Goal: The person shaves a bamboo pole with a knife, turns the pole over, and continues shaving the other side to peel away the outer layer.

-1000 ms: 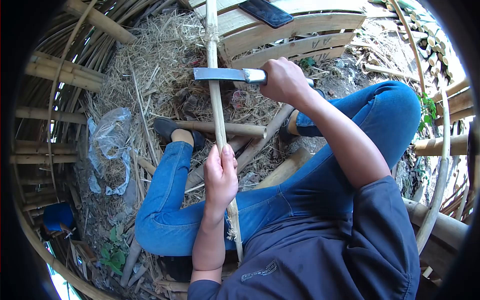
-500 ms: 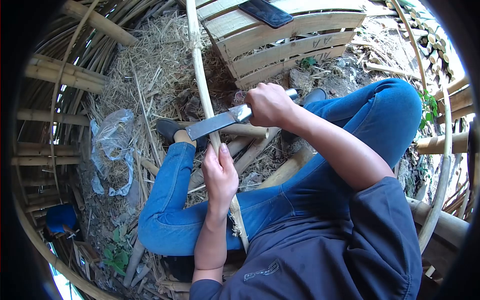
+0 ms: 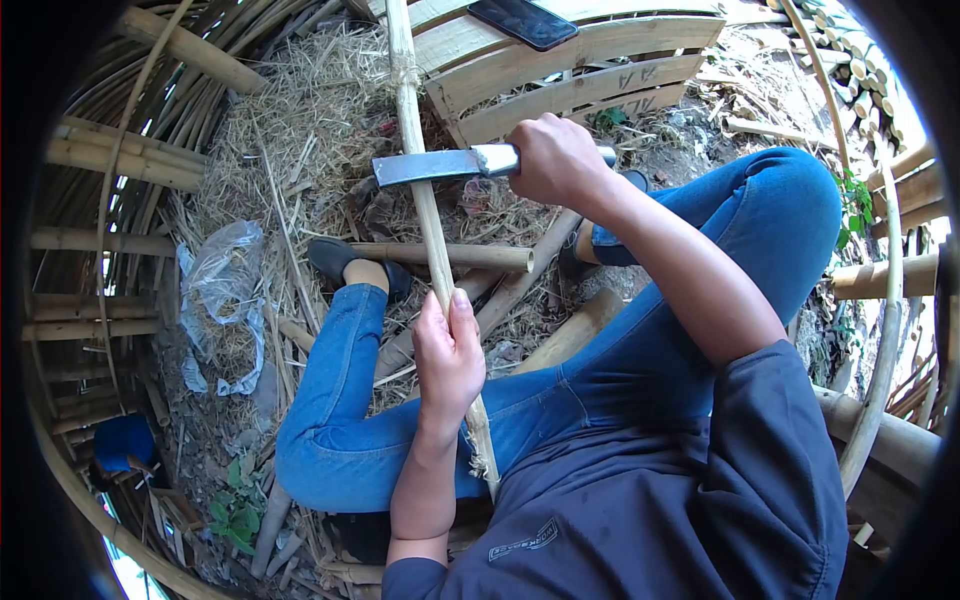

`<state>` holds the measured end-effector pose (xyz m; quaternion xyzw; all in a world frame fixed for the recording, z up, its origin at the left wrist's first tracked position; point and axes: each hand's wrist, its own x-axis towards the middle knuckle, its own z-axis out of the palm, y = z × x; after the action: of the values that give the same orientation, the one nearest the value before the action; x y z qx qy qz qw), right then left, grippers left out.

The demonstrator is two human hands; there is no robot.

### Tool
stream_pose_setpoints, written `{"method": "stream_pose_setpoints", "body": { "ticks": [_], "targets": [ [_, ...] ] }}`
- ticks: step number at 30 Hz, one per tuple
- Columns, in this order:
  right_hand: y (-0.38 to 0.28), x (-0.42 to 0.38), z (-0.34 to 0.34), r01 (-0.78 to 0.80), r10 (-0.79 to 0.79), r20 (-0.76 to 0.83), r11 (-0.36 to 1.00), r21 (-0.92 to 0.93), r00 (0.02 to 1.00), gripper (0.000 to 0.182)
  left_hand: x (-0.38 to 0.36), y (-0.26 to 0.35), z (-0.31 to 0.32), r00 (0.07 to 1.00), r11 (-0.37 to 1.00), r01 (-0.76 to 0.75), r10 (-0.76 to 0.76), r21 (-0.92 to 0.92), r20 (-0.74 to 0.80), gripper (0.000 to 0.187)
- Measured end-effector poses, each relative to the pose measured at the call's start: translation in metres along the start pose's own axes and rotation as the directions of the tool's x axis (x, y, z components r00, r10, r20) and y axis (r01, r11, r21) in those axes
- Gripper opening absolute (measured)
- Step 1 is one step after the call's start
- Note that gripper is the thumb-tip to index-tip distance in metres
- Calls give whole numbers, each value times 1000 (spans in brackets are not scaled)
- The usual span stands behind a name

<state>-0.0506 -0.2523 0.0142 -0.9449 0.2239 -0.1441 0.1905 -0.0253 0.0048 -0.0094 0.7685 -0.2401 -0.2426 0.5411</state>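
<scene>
A long pale wooden stick (image 3: 432,230) runs from the top of the view down across my lap, with frayed fibres near its lower end. My left hand (image 3: 449,355) is closed around it above my thigh, thumb lying along the wood. My right hand (image 3: 562,158) is wrapped round the metal handle of a large knife (image 3: 425,168). The broad, flat blade lies across the stick, farther out than my left hand, and touches or nearly touches it. Part of the handle is hidden in my fist.
A slatted wooden crate (image 3: 570,80) stands ahead with a phone (image 3: 524,22) on top. Bamboo pieces (image 3: 450,257) lie between my feet on straw-covered ground. A crumpled plastic bag (image 3: 225,275) is at left. Stacked bamboo poles (image 3: 858,70) are at upper right.
The knife has moved up along the stick, away from my left hand, and its blade has turned nearly level. The stick's far end has shifted slightly right.
</scene>
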Motion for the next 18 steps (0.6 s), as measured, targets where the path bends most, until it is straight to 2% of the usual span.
{"method": "stream_pose_setpoints", "body": {
  "ticks": [3,4,6,8,11,12,13,15,16,18],
  "targets": [
    [1,1,2,-104,115,-103,989,106,988,20,-5,-2,7,998,995,-67,67,68,13,28],
    [4,4,-1,-136,144,-78,986,99,986,20,-5,-4,10,993,988,-120,119,97,20,28],
    [11,3,-9,-124,130,-101,990,66,986,18,-2,0,7,994,992,24,-11,-121,111,26],
    [12,3,-9,-102,110,-107,991,85,988,18,-1,15,1,969,918,192,-121,-346,216,24],
    [6,-2,-6,-99,108,-47,981,168,993,21,8,20,-12,960,881,236,-145,-410,240,13],
    [0,-6,-11,-102,105,-4,977,185,995,22,12,17,-21,941,845,279,-147,-457,304,18],
    [-4,-8,-13,-105,99,39,973,203,994,23,14,15,-24,941,823,294,-160,-486,297,19],
    [-5,-10,-12,-78,73,35,974,214,997,22,17,12,-28,940,776,318,-186,-544,285,21],
    [-6,-11,-14,-61,56,29,975,215,998,22,21,6,-35,927,759,324,-134,-565,351,26],
    [-8,-12,-16,-41,36,25,972,231,999,21,23,4,-36,931,825,276,-103,-494,349,27]
  ]
}}
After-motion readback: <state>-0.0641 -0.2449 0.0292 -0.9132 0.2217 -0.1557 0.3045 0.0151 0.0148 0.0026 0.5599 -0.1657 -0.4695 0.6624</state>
